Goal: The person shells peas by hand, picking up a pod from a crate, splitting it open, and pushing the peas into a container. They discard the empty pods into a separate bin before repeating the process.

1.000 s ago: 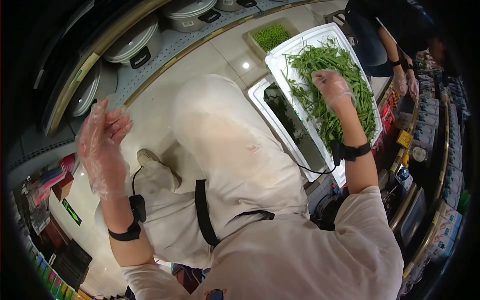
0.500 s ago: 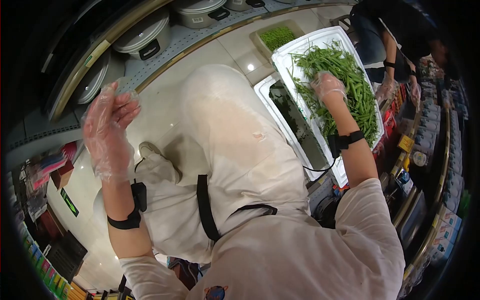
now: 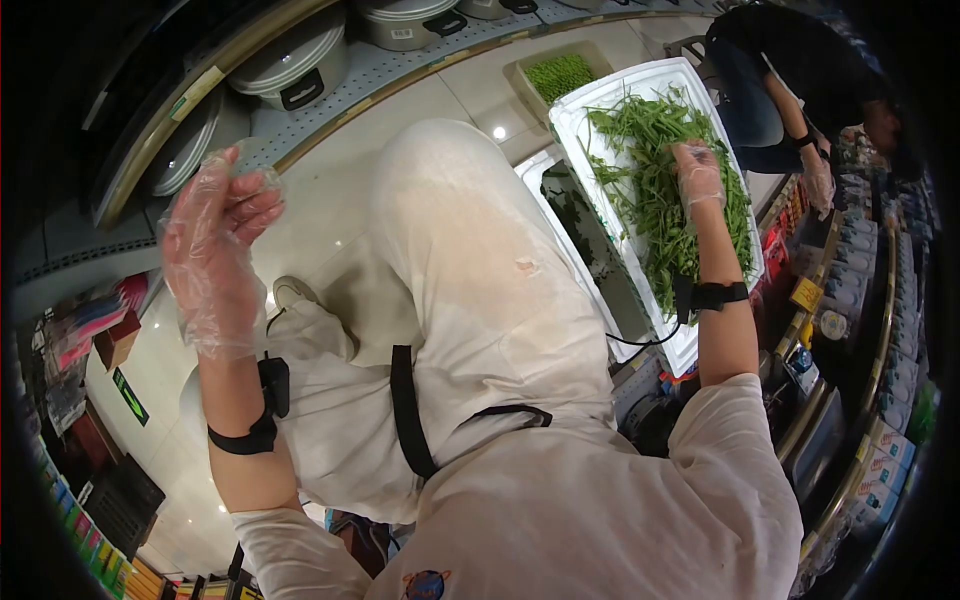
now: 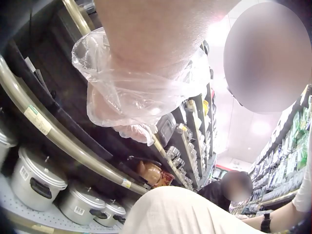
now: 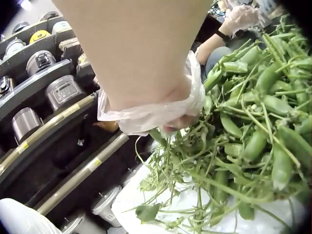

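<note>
My right hand (image 3: pixel 700 178), in a clear plastic glove, is over a heap of green pea pods and leafy vines (image 3: pixel 660 215) in a white foam box (image 3: pixel 575 125). Its fingers curl into a tangle of pea vines (image 5: pixel 183 156), which trail from under the glove in the right wrist view. The wrist and glove cuff hide most of the fingers there. Plump pea pods (image 5: pixel 256 144) lie beside it. My left hand (image 3: pixel 215 250), gloved too, is raised off to the left, fingers loosely bent and holding nothing.
Under the foam box sits another white box (image 3: pixel 600 260) with dark contents. A tub of small green pieces (image 3: pixel 560 75) stands behind. Lidded pots (image 3: pixel 290 70) line the left shelf; boxed goods fill the right shelf (image 3: pixel 850 290). Another person (image 3: pixel 760 90) crouches at the far right.
My right hand first reached down into the heap, then moved right, and leafy vines shifted right with it. The left hand stays raised on the left.
</note>
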Tool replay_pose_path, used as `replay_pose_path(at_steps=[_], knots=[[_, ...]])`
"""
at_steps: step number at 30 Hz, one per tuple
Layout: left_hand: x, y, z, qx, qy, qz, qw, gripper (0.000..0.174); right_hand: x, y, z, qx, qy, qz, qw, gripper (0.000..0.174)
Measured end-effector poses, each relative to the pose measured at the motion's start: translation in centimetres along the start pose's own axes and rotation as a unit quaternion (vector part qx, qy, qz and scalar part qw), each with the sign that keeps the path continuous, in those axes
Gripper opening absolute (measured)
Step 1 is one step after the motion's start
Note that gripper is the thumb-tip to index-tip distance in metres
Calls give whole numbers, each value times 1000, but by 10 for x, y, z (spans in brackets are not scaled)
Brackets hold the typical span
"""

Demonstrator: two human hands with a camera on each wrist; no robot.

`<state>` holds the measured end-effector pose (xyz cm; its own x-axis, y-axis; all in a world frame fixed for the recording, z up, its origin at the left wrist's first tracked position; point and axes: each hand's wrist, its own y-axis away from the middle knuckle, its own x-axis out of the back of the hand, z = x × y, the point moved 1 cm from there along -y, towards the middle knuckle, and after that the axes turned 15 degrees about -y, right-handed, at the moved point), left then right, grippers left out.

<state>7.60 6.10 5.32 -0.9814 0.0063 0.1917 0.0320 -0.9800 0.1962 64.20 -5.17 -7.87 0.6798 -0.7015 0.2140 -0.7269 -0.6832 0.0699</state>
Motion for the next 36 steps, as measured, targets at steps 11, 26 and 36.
replay_pose_path(at_steps=[11,26,36], knots=[[-9,-3,0,-1,-3,-5,1000,39,11,7,-60,84,-71,56,992,31],[-15,1,3,-3,-24,5,1000,36,34,56,-110,157,-229,88,957,33],[-31,14,12,-73,-19,-106,991,42,-73,117,-174,149,-348,-95,921,32]])
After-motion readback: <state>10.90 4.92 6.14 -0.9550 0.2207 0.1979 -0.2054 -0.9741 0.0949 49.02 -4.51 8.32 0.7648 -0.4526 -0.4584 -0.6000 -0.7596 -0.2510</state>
